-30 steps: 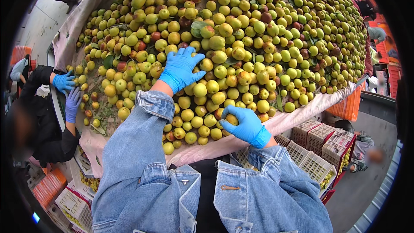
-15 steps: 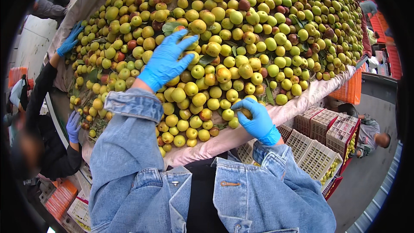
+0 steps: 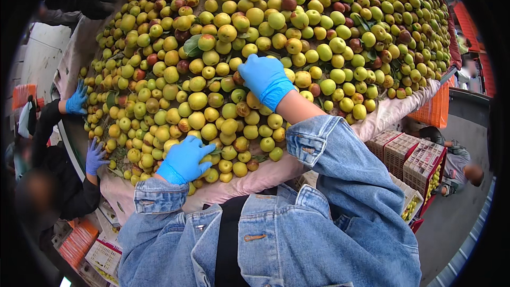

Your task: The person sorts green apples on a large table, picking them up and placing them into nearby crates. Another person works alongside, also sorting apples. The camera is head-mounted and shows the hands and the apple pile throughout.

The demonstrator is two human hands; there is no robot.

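Note:
Small round yellow-green fruits [image 3: 196, 119], some blotched red-brown, cover a sloping bed lined with pale pink cloth [image 3: 239, 182], with a few green leaves [image 3: 192, 44] among them. My left hand [image 3: 183, 160], in a blue glove, lies palm down on the fruit near the lower edge, its fingers apart. My right hand [image 3: 265, 79], also in a blue glove, is higher up among the fruit, fingers curled down; whatever may be in them is hidden behind the hand.
A co-worker's two gloved hands [image 3: 79, 101] rest at the left edge. A dark-gloved hand [image 3: 95, 2] shows at upper left. Stacked plastic crates [image 3: 422, 170] and a person [image 3: 457, 159] are at lower right, orange crates [image 3: 430, 106] behind. More crates [image 3: 74, 244] are at lower left.
My left hand has drawn back down toward the near edge. My right hand has reached up and forward into the fruit; the fruit it held earlier no longer shows.

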